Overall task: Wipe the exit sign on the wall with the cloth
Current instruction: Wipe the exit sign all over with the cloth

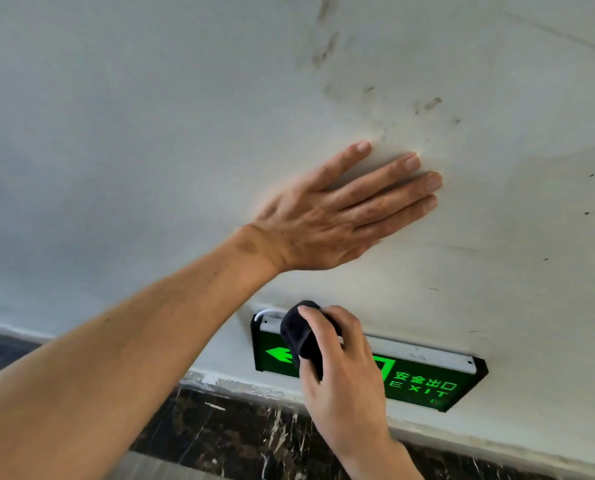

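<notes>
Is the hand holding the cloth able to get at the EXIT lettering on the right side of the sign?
Probably yes. The right hand holds the cloth on the exit sign, and the lettering beside it lies uncovered. The left hand rests flat on the wall above.

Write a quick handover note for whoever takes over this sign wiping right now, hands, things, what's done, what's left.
Left hand: flat on the wall above the sign, bracing, holding nothing.
Right hand: gripping the dark cloth, pressed on the exit sign near its left end, beside the arrow.
Done: cannot tell how much is wiped.
Left: likely the right part with the EXIT lettering and the top rail.
</notes>
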`<state>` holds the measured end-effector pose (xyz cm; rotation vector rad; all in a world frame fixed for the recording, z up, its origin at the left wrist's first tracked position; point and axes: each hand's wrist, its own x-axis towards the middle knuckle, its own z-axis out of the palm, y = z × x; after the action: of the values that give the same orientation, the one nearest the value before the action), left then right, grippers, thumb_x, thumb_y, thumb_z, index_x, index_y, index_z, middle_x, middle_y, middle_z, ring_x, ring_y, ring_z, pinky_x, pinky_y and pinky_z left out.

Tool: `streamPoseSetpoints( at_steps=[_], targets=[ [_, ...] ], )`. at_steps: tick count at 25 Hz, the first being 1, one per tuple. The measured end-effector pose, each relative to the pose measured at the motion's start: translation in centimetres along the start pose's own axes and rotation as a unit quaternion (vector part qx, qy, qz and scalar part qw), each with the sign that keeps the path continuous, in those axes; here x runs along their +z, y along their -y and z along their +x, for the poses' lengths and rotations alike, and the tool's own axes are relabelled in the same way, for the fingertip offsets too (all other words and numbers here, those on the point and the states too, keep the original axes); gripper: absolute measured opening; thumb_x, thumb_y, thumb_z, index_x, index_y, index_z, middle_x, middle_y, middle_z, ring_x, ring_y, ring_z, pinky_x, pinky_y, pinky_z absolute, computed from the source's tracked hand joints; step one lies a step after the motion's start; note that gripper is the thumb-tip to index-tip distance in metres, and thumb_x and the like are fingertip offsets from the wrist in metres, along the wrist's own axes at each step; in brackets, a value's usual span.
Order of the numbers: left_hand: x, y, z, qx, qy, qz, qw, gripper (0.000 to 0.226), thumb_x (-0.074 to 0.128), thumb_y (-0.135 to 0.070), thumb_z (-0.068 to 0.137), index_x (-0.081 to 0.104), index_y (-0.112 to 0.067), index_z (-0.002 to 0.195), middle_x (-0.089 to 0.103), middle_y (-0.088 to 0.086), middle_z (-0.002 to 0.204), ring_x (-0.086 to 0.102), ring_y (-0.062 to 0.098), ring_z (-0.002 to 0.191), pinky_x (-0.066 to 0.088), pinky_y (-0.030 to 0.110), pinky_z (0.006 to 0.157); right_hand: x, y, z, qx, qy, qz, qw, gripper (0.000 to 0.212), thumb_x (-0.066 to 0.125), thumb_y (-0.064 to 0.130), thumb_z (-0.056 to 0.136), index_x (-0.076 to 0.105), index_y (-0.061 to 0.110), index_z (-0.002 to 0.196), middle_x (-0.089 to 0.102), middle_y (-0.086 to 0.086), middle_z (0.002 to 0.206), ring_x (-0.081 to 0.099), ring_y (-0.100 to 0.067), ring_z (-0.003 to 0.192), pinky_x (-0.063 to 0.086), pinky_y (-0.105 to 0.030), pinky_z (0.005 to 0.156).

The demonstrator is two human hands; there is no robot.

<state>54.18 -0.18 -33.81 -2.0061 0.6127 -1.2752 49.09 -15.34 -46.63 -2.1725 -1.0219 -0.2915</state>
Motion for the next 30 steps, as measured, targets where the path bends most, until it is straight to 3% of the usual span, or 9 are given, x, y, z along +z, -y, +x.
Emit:
streamPoseSetpoints(
  at_steps=[8,13,19,30],
  targets=[
    [0.1,-0.1,0.0,-0.002,-0.006,-0.003,1.000,0.043,0.045,-0.022,0.098,0.054,-0.018,0.140,0.053,0.000,0.142,0.050,0.021,0.131,0.033,0.046,0.110,5.4,1.8,1.8,0.001,0.068,-0.143,0.987,0.062,0.082,0.029,0.059,0.054,0.026,0.114,0.058,-0.004,0.110,0.063,-0.025,0.079,0.056,-0.036,0.058],
    [0.2,-0.1,-0.1,-0.001,0.004,0.012,1.000,0.046,0.046,-0.024,0.096,0.052,-0.018,0.142,0.051,0.000,0.145,0.048,0.021,0.133,0.030,0.049,0.111,6.2,1.6,2.0,-0.021,0.084,-0.230,0.969,0.075,0.085,0.033,0.047,0.055,0.024,0.115,0.060,-0.004,0.109,0.059,-0.025,0.088,0.050,-0.040,0.070],
    [0.4,-0.2,-0.3,-0.008,0.007,0.024,1.000,0.049,0.046,-0.025,0.096,0.048,-0.018,0.145,0.046,0.000,0.148,0.043,0.020,0.136,0.022,0.047,0.114,3.8,-0.5,1.4,-0.033,0.073,-0.235,0.969,0.054,0.076,0.036,0.054,0.059,0.024,0.103,0.061,-0.001,0.096,0.057,-0.025,0.085,0.049,-0.042,0.073],
    [0.6,-0.1,-0.5,0.000,0.010,0.045,0.999,0.055,0.047,-0.028,0.094,0.043,-0.015,0.148,0.035,0.003,0.152,0.036,0.023,0.139,0.018,0.048,0.115,-2.3,-6.2,-0.2,0.018,0.063,-0.311,0.948,0.047,0.071,0.043,0.053,0.066,0.027,0.097,0.067,0.008,0.086,0.059,-0.023,0.083,0.047,-0.040,0.067]
  ],
)
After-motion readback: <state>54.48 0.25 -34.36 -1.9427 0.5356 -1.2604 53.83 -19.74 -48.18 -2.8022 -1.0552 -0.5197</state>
